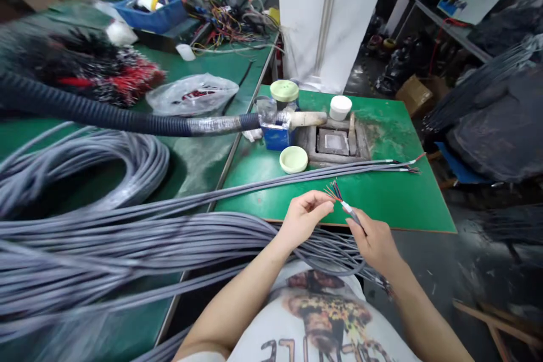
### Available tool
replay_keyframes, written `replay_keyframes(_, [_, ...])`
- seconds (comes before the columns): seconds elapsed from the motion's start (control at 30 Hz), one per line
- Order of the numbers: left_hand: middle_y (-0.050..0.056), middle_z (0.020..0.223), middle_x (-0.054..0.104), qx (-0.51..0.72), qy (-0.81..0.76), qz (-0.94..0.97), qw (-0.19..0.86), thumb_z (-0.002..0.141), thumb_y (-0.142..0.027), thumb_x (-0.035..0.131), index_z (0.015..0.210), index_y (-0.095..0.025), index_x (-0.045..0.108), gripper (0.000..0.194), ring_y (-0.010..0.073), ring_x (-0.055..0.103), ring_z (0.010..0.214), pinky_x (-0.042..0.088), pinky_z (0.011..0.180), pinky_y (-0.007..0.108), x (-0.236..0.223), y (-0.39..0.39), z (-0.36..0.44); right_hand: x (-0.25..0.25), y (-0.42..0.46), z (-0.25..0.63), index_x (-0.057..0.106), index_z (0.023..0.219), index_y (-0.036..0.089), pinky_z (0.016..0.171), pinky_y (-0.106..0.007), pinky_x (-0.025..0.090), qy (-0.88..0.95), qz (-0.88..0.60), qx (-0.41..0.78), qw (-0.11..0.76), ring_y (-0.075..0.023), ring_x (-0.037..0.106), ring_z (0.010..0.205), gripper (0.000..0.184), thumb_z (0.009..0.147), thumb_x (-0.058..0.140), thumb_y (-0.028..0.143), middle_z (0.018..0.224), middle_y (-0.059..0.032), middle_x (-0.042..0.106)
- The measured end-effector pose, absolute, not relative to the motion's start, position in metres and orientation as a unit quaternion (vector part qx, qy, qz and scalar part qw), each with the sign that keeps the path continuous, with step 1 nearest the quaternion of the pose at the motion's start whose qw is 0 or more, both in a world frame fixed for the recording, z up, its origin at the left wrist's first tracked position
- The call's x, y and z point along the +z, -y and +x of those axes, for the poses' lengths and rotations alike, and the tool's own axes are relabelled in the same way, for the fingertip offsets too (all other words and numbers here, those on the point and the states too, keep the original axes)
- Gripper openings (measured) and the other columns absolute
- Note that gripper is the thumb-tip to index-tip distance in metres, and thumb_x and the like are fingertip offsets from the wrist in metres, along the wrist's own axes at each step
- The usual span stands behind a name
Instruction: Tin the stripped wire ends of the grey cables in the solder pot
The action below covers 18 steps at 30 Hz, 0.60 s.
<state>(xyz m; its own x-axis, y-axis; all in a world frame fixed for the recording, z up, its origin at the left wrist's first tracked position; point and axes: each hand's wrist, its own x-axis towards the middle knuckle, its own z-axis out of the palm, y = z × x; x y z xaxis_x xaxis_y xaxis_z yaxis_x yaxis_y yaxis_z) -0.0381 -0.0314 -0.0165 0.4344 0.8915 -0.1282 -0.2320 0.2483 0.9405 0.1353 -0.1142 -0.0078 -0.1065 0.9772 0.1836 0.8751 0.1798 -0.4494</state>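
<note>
In the head view, my right hand (374, 237) is closed around the end of a grey cable (354, 216) with a white band near its tip. Thin coloured wires (335, 191) fan out from that end, some with bare strands. My left hand (306, 216) is closed in a pinch at the left side of these wires, thumb and forefinger close together at the red-orange ones. Just beyond my hands, a few grey cables (322, 173) with stripped ends lie across the green board. A thick bundle of grey cables (203, 237) runs from the left to below my hands.
A solder pot (335, 142) with a square metal pool stands behind the cables. Near it are a pale green dish (293, 159), a white lidded jar (340, 107) and a blue box (276, 137). A ribbed hose (169, 124) crosses from the left. Coiled cable (144, 164) lies at left.
</note>
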Motion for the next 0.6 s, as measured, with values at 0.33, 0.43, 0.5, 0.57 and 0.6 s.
replay_keyframes(0.33, [0.001,0.069,0.068,0.455,-0.313,0.355,0.754,0.069,-0.024,0.073,0.080,-0.015,0.067,0.015,0.0089,0.056,0.059,0.044,0.058,0.021,-0.0225,0.0275,-0.0420,-0.0013,0.1081,0.1246,0.057,0.114,0.008,0.052,-0.025,0.036,0.760,-0.604,0.113,0.212,-0.0135,0.060,0.052,0.033,0.097,0.036,0.027,0.065,-0.0034,0.066])
replay_keyframes(0.43, [0.001,0.071,0.068,0.458,-0.308,0.355,0.754,0.069,-0.021,0.073,0.080,-0.015,0.066,0.014,0.0089,0.056,0.059,0.044,0.057,0.021,-0.0240,0.0273,-0.0422,-0.0028,0.1072,0.1239,0.056,0.115,0.008,0.053,-0.025,0.037,0.759,-0.605,0.117,0.210,-0.0141,0.061,0.054,0.034,0.097,0.035,0.028,0.066,-0.0037,0.067])
replay_keyframes(0.5, [0.001,0.071,0.068,0.464,-0.304,0.359,0.751,0.071,-0.021,0.071,0.080,-0.015,0.065,0.013,0.0088,0.055,0.058,0.043,0.057,0.021,-0.0252,0.0278,-0.0424,-0.0043,0.1070,0.1239,0.056,0.115,0.008,0.054,-0.025,0.037,0.758,-0.606,0.122,0.209,-0.0142,0.061,0.054,0.035,0.097,0.035,0.028,0.067,-0.0039,0.067])
replay_keyframes(0.57, [0.000,0.068,0.065,0.478,-0.302,0.366,0.739,0.071,-0.021,0.071,0.078,-0.015,0.064,0.011,0.0082,0.053,0.057,0.042,0.056,0.020,-0.0256,0.0300,-0.0428,-0.0056,0.1071,0.1243,0.056,0.115,0.008,0.053,-0.025,0.036,0.754,-0.611,0.127,0.208,-0.0142,0.061,0.054,0.035,0.097,0.036,0.029,0.067,-0.0038,0.066])
replay_keyframes(0.6, [-0.001,0.066,0.063,0.487,-0.304,0.373,0.729,0.071,-0.021,0.071,0.076,-0.015,0.064,0.010,0.0077,0.052,0.056,0.041,0.055,0.020,-0.0256,0.0317,-0.0429,-0.0061,0.1071,0.1246,0.056,0.116,0.008,0.053,-0.025,0.036,0.749,-0.615,0.128,0.208,-0.0143,0.060,0.054,0.035,0.097,0.036,0.029,0.067,-0.0037,0.066])
